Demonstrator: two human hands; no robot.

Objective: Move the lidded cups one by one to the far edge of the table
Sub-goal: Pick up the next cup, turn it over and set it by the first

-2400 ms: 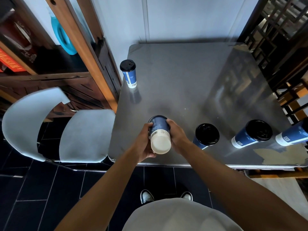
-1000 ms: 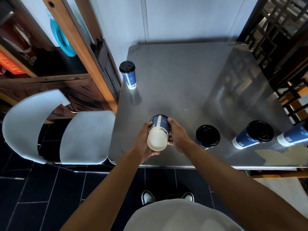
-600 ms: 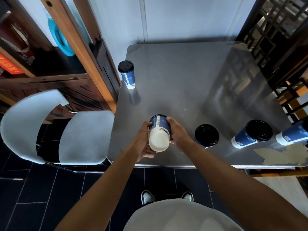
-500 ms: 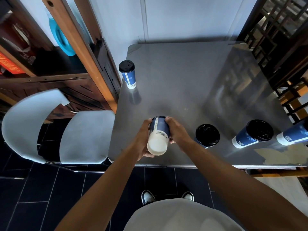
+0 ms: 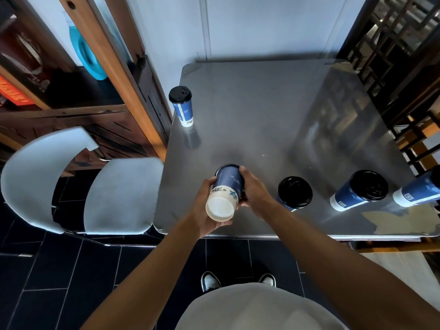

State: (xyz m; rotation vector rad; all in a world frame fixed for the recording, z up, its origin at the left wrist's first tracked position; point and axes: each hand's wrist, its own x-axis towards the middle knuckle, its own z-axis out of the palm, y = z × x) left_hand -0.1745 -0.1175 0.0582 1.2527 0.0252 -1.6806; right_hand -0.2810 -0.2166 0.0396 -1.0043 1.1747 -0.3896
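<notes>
A blue paper cup (image 5: 225, 191) with a black lid is held tipped over, its white base toward me, above the near left part of the steel table (image 5: 273, 115). My left hand (image 5: 202, 206) grips its base end and my right hand (image 5: 253, 194) holds its side. Three more lidded blue cups stand along the near edge: one (image 5: 295, 194) beside my right hand, one (image 5: 359, 191) further right, one (image 5: 416, 194) at the frame's right edge. Another lidded cup (image 5: 182, 106) stands upright at the table's left edge, about halfway back.
A white chair (image 5: 71, 186) stands left of the table. Behind it is a wooden shelf unit (image 5: 107, 75) holding a blue bottle (image 5: 88, 55). A white wall bounds the far edge, and dark lattice furniture (image 5: 400, 55) stands to the right.
The tipped cup has been turned slightly in my hands and its base has swung a little toward the left. Nothing else on the table has moved.
</notes>
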